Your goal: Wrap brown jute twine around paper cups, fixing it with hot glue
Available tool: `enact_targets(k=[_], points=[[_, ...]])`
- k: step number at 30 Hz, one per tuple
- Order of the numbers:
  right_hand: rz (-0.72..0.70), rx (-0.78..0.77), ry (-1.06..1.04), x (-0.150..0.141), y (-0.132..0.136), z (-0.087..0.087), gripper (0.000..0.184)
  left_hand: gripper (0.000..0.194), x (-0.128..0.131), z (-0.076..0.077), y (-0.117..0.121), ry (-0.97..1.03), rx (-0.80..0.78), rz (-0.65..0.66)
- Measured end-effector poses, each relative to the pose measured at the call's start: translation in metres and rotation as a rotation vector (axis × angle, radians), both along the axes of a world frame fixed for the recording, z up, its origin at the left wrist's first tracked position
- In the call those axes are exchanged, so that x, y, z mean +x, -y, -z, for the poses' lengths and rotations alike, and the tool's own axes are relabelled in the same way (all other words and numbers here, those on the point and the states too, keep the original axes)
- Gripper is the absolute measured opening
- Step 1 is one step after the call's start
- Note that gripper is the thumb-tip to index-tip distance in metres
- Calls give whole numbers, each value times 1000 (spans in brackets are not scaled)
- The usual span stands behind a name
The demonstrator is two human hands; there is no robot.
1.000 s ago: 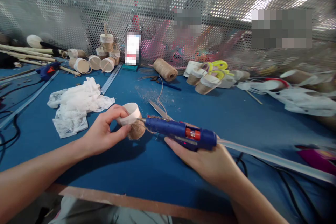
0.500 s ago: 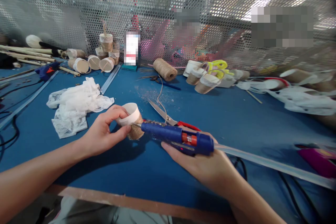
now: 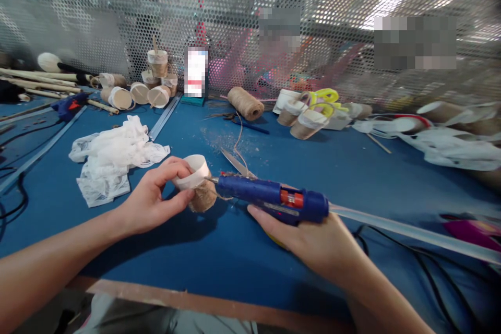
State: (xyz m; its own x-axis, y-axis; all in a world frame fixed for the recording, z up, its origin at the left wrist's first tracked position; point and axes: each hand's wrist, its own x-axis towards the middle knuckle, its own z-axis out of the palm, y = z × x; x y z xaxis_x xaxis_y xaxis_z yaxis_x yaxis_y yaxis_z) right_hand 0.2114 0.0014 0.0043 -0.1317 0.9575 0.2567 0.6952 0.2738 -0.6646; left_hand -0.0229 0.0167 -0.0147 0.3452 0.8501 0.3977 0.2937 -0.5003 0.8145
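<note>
My left hand (image 3: pixel 154 199) is closed around a small paper cup (image 3: pixel 197 180) lying on its side; the cup's lower half is wrapped in brown twine. A blue hot glue gun (image 3: pixel 274 199) is gripped in my right hand (image 3: pixel 313 242), its metal nozzle touching the cup's wrapped side. A clear glue stick (image 3: pixel 410 230) juts from the gun's back toward the right. Scissors (image 3: pixel 237 163) with red handles lie on the blue table (image 3: pixel 235 261) just behind the gun, partly hidden by it.
A spool of twine (image 3: pixel 246 103) trails a strand toward the cup. White lace fabric (image 3: pixel 113 156) lies at left. Finished wrapped cups (image 3: pixel 151 88) stand at the back left, more cups (image 3: pixel 309 112) at back centre. A perforated metal screen (image 3: pixel 250 21) closes the rear. Black cables (image 3: pixel 430 266) run at right.
The glue gun slid left against the cup half a second ago, then drew back right a little. My left hand kept the cup in place.
</note>
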Motion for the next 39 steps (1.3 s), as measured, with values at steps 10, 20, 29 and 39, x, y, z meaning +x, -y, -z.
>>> enact_targets(k=[10, 20, 29, 39], points=[[1, -68, -32, -1, 0, -5, 16, 9, 0, -2, 1, 28, -34, 34], [-43, -126, -20, 1, -2, -15, 16, 9, -1, -1, 1, 79, -62, 73], [-110, -143, -68, 0, -4, -17, 21, 8, -1, -1, 3, 141, -90, 89], [-107, -164, -72, 0, -2, -15, 19, 8, 0, -2, 3, 132, -103, 76]])
